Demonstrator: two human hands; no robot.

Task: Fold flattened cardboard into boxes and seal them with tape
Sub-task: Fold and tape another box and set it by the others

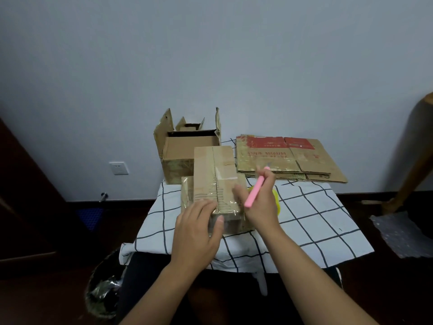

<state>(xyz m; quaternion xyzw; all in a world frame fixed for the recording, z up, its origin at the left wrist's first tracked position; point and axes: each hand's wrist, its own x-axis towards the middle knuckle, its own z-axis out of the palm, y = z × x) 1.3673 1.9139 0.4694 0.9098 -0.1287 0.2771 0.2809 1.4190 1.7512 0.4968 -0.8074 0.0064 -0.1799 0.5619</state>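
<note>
A small folded cardboard box (215, 174) with clear tape along its top seam stands mid-table. My left hand (199, 228) presses on its near end, fingers on top and thumb against the front face. My right hand (260, 202) grips a pink utility knife (255, 188), with its fingertips touching the box's right top edge. A yellow object (277, 202), possibly the tape roll, is mostly hidden behind that hand. Flattened cardboard (288, 158) with red print lies stacked at the back right.
An open cardboard box (185, 151) with raised flaps stands at the back left of the checked tablecloth (316, 219). A waste bin (103, 292) sits on the floor at left, bubble wrap (400, 233) at right, and a wooden leg (412, 156) leans at far right.
</note>
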